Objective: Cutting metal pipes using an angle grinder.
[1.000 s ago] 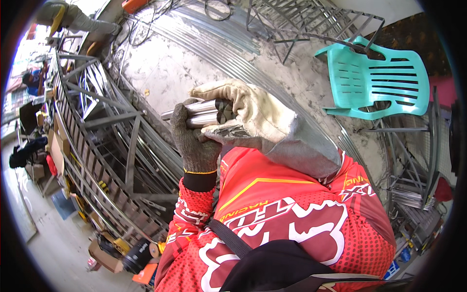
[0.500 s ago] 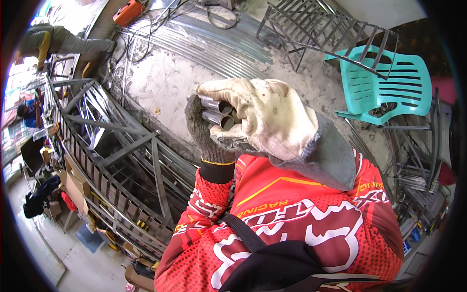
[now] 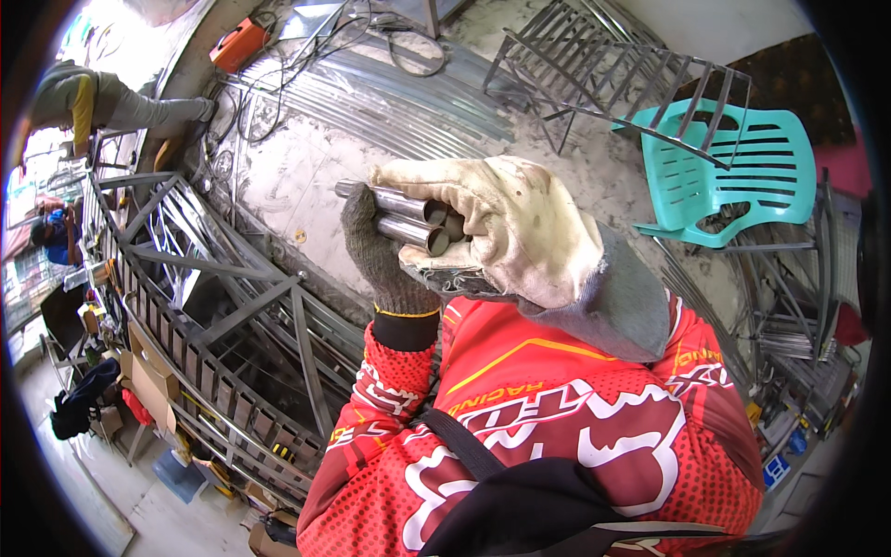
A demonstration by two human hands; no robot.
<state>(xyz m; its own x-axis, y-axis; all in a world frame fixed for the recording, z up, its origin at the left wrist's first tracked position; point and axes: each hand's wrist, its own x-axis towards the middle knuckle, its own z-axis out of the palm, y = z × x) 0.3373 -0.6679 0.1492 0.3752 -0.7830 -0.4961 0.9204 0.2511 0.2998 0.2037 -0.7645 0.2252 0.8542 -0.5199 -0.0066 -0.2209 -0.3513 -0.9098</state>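
Short shiny round metal tubes (image 3: 408, 234) lie bundled between my two gloved hands, in front of my chest. My left hand (image 3: 366, 243), in a dark grey knit glove with a black cuff, closes around their far-left ends. On the right, my right hand (image 3: 534, 223) wears a thick cream work glove with a grey cuff. Its thumb and fingers curl over and under the tubes, whose open ends point toward its palm. That palm hides part of the bundle, so I cannot tell how many tubes there are.
Long metal profiles (image 3: 371, 107) and black cables lie on the dusty floor ahead. A turquoise plastic chair (image 3: 682, 186) and a metal frame (image 3: 603, 74) stand at right. Welded dark frames (image 3: 246, 306) and stacked bars fill the left. Another person's leg (image 3: 153, 107) shows at far left.
My left hand has shifted slightly left and down along the tubes. More of the tubes' length now shows between my hands, and one end sticks out past the left glove.
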